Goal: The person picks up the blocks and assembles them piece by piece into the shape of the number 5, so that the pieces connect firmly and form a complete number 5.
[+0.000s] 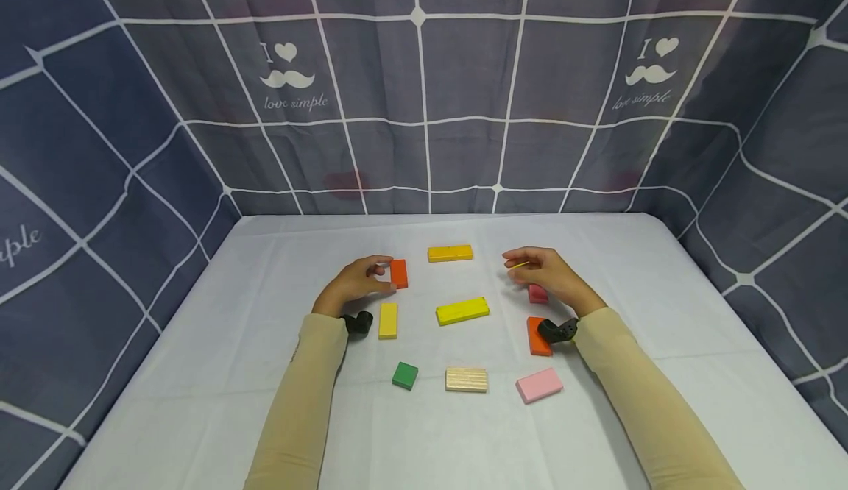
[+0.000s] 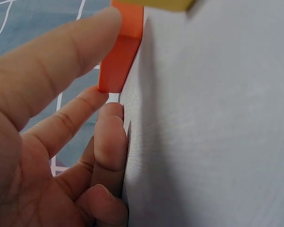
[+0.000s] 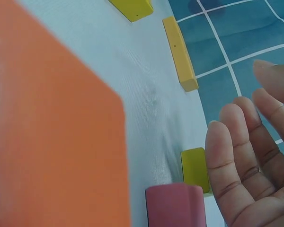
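Observation:
My left hand (image 1: 356, 281) rests low at the back left, with thumb and forefinger at opposite ends of an orange block (image 1: 399, 274). The left wrist view shows the thumb over that orange block (image 2: 120, 59) and a fingertip at its corner. My right hand (image 1: 548, 274) hovers at the back right, its fingers loosely bent and holding nothing. Just beside its fingers a small yellow block (image 3: 195, 168) lies on the table, mostly hidden in the head view. A red block (image 1: 538, 294) sits below the right palm.
Yellow blocks (image 1: 450, 253) (image 1: 462, 311) (image 1: 388, 321) lie between and near the hands. Another orange block (image 1: 535, 339) is partly under the right wrist camera. Nearer are a green block (image 1: 405, 376), a ridged beige block (image 1: 467, 380) and a pink block (image 1: 539, 385). Gridded curtains (image 1: 464, 70) enclose the white table (image 1: 397, 446).

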`<act>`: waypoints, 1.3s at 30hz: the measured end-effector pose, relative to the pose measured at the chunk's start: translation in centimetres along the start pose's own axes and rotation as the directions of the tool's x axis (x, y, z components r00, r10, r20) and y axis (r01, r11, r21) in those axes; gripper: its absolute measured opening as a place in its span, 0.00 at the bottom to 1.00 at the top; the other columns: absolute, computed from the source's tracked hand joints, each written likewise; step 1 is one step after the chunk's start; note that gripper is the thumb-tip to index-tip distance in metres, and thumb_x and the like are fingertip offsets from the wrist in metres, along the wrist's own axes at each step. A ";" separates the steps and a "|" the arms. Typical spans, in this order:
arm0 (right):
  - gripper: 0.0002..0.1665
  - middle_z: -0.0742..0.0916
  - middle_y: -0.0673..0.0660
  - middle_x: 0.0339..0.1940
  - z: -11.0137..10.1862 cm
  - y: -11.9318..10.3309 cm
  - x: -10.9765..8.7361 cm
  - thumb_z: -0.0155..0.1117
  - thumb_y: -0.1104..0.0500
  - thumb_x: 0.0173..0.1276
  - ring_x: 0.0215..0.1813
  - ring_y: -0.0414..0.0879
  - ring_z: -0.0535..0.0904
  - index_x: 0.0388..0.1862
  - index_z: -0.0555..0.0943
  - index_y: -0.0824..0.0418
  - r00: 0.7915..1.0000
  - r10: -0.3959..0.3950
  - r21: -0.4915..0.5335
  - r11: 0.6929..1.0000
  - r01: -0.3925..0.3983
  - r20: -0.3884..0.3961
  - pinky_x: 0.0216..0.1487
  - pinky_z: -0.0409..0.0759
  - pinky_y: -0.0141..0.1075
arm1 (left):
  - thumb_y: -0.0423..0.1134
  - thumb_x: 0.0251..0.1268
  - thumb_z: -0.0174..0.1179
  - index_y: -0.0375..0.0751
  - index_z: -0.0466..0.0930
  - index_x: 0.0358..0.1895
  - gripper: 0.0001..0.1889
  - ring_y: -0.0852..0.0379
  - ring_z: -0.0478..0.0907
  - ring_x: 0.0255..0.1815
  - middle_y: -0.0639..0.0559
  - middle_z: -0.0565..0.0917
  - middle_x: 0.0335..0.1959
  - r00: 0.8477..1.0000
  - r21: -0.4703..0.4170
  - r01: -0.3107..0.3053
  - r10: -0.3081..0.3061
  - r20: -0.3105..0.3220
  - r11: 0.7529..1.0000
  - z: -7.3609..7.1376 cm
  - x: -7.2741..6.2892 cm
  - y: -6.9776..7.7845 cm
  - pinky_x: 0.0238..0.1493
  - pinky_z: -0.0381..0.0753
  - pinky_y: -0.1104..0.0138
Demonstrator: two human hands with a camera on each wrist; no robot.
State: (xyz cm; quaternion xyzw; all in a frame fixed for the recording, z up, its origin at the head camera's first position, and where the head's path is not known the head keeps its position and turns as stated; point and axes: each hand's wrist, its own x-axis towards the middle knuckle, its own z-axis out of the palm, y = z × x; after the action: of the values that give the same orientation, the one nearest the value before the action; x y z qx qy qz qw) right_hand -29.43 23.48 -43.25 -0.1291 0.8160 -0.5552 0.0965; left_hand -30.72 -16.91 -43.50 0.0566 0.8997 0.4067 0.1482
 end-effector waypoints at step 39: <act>0.27 0.84 0.72 0.63 2.9 -1.7 3.0 0.65 0.64 0.81 0.52 0.47 0.82 0.74 0.76 0.73 0.995 0.098 0.009 0.995 -0.098 0.035 0.53 0.86 0.33 | 0.43 0.67 0.75 0.44 0.75 0.78 0.36 0.40 0.72 0.67 0.39 0.79 0.66 1.000 -0.020 -0.010 0.010 -0.005 1.000 0.0 0.1 -0.2 0.75 0.71 0.46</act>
State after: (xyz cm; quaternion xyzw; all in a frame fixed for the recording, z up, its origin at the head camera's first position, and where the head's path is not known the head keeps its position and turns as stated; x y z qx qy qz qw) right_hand -31.21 19.40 -42.79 -0.0978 0.8164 -0.5520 0.1386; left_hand -30.77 -17.02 -43.66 0.0585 0.8956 0.4165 0.1447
